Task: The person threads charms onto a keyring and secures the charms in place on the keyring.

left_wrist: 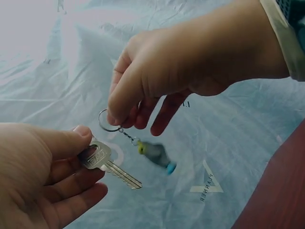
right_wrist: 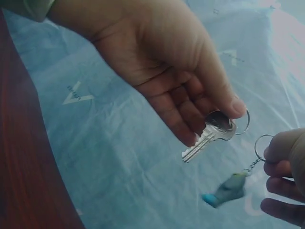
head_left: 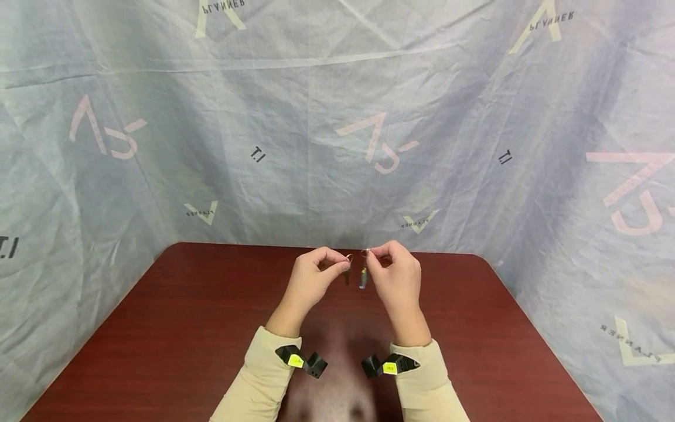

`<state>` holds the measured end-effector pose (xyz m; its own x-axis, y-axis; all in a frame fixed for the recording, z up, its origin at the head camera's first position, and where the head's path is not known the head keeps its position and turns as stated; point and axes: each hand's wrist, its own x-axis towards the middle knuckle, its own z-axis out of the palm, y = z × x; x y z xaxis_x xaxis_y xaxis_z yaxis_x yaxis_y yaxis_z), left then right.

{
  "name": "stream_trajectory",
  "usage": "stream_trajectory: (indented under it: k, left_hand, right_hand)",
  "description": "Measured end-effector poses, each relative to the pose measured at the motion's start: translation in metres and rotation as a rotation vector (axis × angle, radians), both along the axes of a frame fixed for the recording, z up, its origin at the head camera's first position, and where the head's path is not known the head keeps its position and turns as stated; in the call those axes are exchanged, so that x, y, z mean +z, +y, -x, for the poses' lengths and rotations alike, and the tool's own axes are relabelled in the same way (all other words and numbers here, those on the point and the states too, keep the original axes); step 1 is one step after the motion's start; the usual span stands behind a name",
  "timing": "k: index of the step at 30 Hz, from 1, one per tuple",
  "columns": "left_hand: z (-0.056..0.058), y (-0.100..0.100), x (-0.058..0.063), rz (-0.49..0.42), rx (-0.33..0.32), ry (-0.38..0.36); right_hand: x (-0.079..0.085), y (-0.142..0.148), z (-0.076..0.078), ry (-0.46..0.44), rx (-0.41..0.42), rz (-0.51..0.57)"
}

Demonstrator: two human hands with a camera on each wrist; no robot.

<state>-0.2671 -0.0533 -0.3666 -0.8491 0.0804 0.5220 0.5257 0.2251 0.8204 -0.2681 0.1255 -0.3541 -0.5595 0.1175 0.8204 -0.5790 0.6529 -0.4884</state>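
Charm (left_wrist: 156, 154): it is blurred in left wrist view.
Key (left_wrist: 99, 157): partly hidden by left hand (left_wrist: 40, 169).
Right hand (right_wrist: 289, 164): cut by right edge of right wrist view.

Item 1: key (left_wrist: 112, 167), silver metal, toothed blade slanting down, w/ thin ring (right_wrist: 248, 120); pinched in your L hand (head_left: 310, 278). Item 2: charm (left_wrist: 156, 153), grey w/ yellow top & blue tip, blurred; hangs by short chain (left_wrist: 127, 135) from 2nd ring (left_wrist: 99, 120), pinched in your R hand (head_left: 399, 278), near key, not touching.
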Motion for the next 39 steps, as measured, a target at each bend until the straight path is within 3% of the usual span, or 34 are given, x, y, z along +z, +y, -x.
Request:
stream_trajectory:
  k: [6, 12, 17, 32, 39]
  left_hand:
    - [-0.0074, 0.0012, 0.0041, 0.029, 0.031, 0.070]
    - [-0.0073, 0.0020, 0.0053, 0.068, 0.045, 0.135]
    - [-0.0064, 0.0032, 0.0049, 0.092, 0.053, 0.145]
    - [-0.0052, 0.0010, 0.0028, 0.121, 0.054, 0.155]
    - [-0.0057, -0.0009, 0.0042, 0.136, 0.069, 0.176]
  right_hand:
    - [-0.0019, -0.0059, -0.0024, 0.186, -0.032, -0.112]
    - [-0.0014, -0.0084, -0.0003, 0.259, -0.052, -0.165]
    - [0.0000, -0.0069, -0.0005, 0.289, -0.057, -0.184]
    - [-0.0018, -0.0082, -0.0023, 0.255, -0.050, -0.225]
    - [-0.0032, -0.0110, -0.0015, 0.298, -0.018, -0.260]
